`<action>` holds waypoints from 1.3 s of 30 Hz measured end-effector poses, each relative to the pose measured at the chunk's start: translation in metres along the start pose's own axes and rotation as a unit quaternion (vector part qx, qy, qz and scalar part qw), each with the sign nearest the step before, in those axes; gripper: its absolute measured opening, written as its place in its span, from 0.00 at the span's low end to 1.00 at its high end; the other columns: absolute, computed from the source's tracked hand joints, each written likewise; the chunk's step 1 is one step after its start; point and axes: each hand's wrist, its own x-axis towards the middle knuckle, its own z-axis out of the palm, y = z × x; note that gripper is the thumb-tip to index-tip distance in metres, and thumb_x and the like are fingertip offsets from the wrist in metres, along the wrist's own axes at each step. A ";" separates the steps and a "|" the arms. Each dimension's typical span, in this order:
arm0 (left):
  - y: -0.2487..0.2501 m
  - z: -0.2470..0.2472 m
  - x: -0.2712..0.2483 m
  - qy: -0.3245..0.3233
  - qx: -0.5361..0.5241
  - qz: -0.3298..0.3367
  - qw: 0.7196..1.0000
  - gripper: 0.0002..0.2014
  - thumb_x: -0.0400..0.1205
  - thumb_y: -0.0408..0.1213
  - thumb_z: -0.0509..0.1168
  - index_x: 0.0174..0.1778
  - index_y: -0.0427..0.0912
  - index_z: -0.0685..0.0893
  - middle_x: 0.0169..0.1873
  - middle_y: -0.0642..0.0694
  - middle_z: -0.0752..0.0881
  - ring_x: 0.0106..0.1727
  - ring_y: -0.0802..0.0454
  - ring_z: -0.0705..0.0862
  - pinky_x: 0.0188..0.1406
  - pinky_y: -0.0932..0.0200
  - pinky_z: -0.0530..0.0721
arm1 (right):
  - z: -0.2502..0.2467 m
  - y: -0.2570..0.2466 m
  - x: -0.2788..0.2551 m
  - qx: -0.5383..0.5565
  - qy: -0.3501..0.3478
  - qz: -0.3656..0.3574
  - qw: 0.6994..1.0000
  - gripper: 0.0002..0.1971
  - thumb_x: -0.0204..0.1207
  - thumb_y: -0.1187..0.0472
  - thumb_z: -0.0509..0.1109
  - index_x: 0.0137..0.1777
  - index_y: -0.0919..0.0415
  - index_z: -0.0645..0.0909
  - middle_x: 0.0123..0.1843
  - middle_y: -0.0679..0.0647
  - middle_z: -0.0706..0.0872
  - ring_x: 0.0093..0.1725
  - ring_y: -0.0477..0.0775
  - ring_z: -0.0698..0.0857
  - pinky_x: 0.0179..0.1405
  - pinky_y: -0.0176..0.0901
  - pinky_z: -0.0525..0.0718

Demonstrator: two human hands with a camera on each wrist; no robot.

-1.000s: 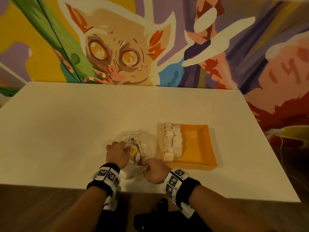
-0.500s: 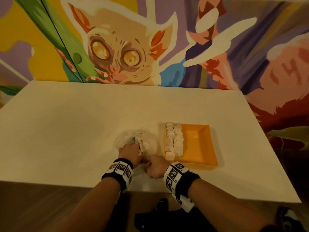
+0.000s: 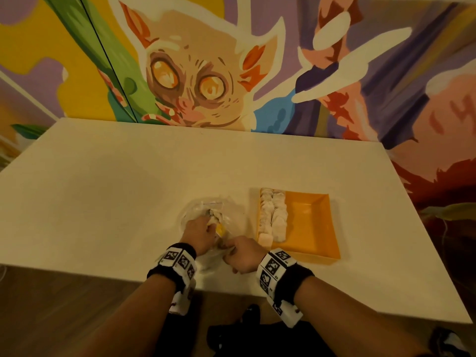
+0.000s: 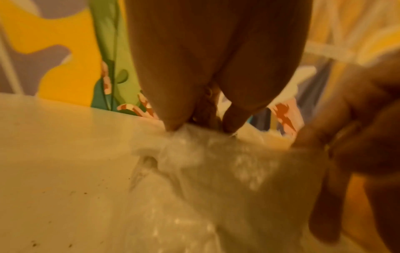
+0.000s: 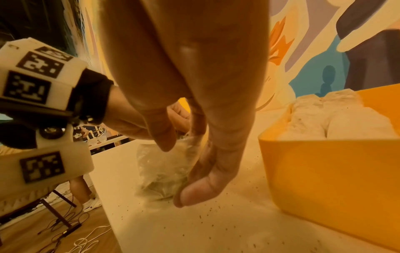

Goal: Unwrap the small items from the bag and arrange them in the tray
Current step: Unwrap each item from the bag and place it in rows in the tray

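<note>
Now, what we see, line by line:

Bag: we find the crumpled clear plastic bag [image 3: 206, 215] lying on the near middle of the pale cream table [image 3: 103, 202], just left of the tray; small whitish wrapped items [image 3: 215, 216] and one yellow piece [image 3: 221, 230] show through its mouth.

Left hand: our left hand [image 3: 199, 234] reaches into the bag's near opening with fingers curled over the contents; in the left wrist view its fingertips [image 4: 171, 126] press down into the plastic; whether they pinch a particular piece we cannot tell.

Right hand: our right hand [image 3: 243, 256] sits at the near right edge of the bag; in the right wrist view thumb and finger close on the bag's plastic [image 5: 164, 164], gripping it.

Tray: the orange rectangular plastic tray [image 3: 314, 228] rests right of the bag; two rows of white unwrapped items [image 3: 273, 217] run near to far along its left wall; the right part shows bare orange floor.

Wall: a painted mural of a wide-eyed animal [image 3: 195, 83] stands beyond the far table edge.
</note>
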 end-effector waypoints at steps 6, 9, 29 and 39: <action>-0.022 -0.025 -0.003 0.007 -0.134 0.005 0.991 0.18 0.86 0.37 0.60 0.30 0.39 0.68 0.26 0.43 0.69 0.31 0.43 0.70 0.33 0.55 0.65 | -0.016 -0.002 0.003 0.055 -0.056 0.028 0.997 0.15 0.82 0.59 0.63 0.69 0.55 0.74 0.52 0.58 0.89 0.33 0.52 0.88 0.29 0.39 0.83; -0.030 -0.032 -0.007 0.006 -0.209 -0.014 0.978 0.15 0.86 0.38 0.60 0.36 0.33 0.74 0.31 0.42 0.69 0.34 0.49 0.70 0.37 0.51 0.72 | -0.027 -0.007 0.010 0.093 0.038 -0.017 0.995 0.09 0.81 0.55 0.67 0.59 0.54 0.79 0.46 0.58 0.91 0.34 0.55 0.88 0.27 0.43 0.83; 0.006 -0.011 -0.016 0.002 -0.623 -0.165 0.765 0.10 0.84 0.38 0.60 0.47 0.39 0.86 0.40 0.38 0.87 0.35 0.44 0.82 0.27 0.57 0.79 | 0.002 -0.028 0.045 0.201 0.157 -0.119 0.960 0.13 0.70 0.63 0.79 0.55 0.52 0.88 0.40 0.52 0.91 0.35 0.50 0.90 0.37 0.42 0.88; 0.015 -0.006 -0.006 -0.028 -0.596 -0.212 0.774 0.25 0.88 0.56 0.53 0.50 0.37 0.84 0.36 0.36 0.87 0.30 0.44 0.78 0.29 0.54 0.80 | -0.002 -0.025 0.036 0.223 0.203 -0.105 0.948 0.07 0.79 0.55 0.71 0.54 0.50 0.89 0.44 0.50 0.91 0.37 0.46 0.89 0.39 0.36 0.88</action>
